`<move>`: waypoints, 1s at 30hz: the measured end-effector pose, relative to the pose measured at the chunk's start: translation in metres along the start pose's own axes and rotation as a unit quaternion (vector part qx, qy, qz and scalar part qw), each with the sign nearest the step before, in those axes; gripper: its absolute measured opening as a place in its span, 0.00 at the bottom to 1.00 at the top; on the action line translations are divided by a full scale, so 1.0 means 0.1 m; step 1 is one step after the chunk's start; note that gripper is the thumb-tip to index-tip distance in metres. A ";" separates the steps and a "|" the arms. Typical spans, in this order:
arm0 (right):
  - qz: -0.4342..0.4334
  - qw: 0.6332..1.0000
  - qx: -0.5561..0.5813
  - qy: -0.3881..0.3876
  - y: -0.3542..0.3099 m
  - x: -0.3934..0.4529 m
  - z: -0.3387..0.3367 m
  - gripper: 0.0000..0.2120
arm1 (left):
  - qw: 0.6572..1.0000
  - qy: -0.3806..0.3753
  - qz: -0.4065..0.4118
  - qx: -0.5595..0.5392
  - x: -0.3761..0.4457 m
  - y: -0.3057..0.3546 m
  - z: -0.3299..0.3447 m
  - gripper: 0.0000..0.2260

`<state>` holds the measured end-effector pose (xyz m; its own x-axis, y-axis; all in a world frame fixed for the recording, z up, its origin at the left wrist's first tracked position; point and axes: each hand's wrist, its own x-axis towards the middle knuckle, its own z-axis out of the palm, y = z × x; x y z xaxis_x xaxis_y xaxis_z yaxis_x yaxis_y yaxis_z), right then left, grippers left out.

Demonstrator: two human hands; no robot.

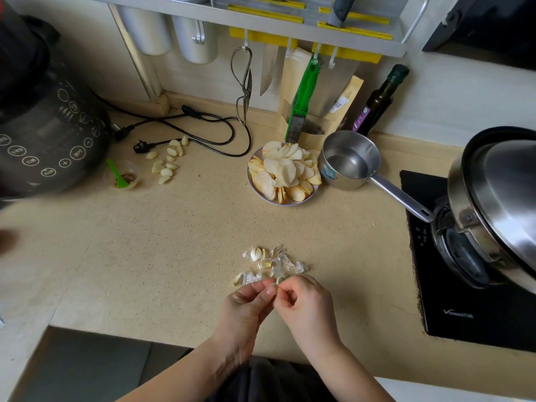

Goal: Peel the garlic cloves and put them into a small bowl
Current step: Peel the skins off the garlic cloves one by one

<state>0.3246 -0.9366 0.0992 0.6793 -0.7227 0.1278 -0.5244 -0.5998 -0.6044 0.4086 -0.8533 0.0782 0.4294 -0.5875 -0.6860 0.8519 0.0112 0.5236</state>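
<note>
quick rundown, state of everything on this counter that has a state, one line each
left hand: pinching a garlic clove with the right
right hand: fingers curled, pinching the same clove
unpeeled cloves and skins: loose pile by the hands
peeled cloves: heaped bare on the counter, not in a bowl
small clear bowl: holds a green spoon
power plug: unplugged, lying on the counter
saucepan: uncovered
plate: piled with apple slices
oil bottle: capped, upright

Beige speckled countertop (179,242), wall rack (261,21)

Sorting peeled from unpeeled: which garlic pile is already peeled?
The far-left garlic pile beside the cooker: bare, smooth cloves, no skins. The pile by the hands is mixed with papery skins.
</note>
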 end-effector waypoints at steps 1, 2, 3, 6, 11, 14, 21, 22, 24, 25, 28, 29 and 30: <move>0.010 1.000 0.011 -0.001 0.01 0.00 0.00 0.12 | 1.000 -0.006 -0.004 0.000 0.00 0.00 -0.01 0.13; 0.022 0.999 0.023 -0.001 0.02 0.00 0.00 0.12 | 1.000 -0.013 -0.010 -0.003 0.01 0.01 -0.01 0.13; 0.032 0.999 0.036 -0.002 0.04 0.00 0.00 0.11 | 1.000 -0.022 -0.019 -0.009 0.01 0.02 -0.01 0.13; 0.033 0.998 0.055 -0.019 0.08 0.00 0.00 0.10 | 0.998 -0.042 -0.041 -0.030 0.01 0.06 -0.03 0.13; 0.018 0.998 0.049 -0.043 0.13 0.04 0.00 0.10 | 0.998 -0.038 -0.057 -0.017 0.03 0.08 -0.06 0.11; 0.025 0.996 0.069 -0.041 0.17 0.06 -0.01 0.09 | 0.996 -0.064 -0.064 -0.007 0.03 0.10 -0.06 0.10; 0.033 0.997 0.061 -0.029 0.22 0.09 -0.02 0.07 | 0.994 -0.077 -0.078 0.004 0.02 0.13 -0.09 0.10; 0.045 0.998 0.047 -0.016 0.26 0.11 -0.02 0.07 | 0.994 -0.077 -0.082 0.003 0.01 0.13 -0.08 0.09; 0.076 0.997 0.022 0.006 0.34 0.16 -0.01 0.05 | 0.993 -0.076 -0.089 -0.014 0.00 0.14 -0.08 0.10; 0.093 0.996 0.011 0.009 0.37 0.18 0.01 0.04 | 0.993 -0.076 -0.091 -0.028 0.00 0.15 -0.08 0.11; 0.128 0.991 -0.018 -0.019 0.44 0.18 0.05 0.05 | 0.991 -0.072 -0.090 -0.065 0.01 0.18 -0.08 0.13; 0.133 0.991 -0.015 -0.027 0.44 0.17 0.05 0.03 | 0.991 -0.068 -0.088 -0.071 0.01 0.18 -0.08 0.13; 0.127 0.992 -0.002 -0.028 0.44 0.16 0.05 0.02 | 0.991 -0.065 -0.086 -0.074 0.02 0.19 -0.07 0.14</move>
<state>0.3149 -0.9729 0.0713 0.5526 -0.8304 -0.0711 -0.6837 -0.4029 -0.6084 0.4273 -0.8481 0.0831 0.2393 -0.6903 -0.6828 0.9480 0.0142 0.3180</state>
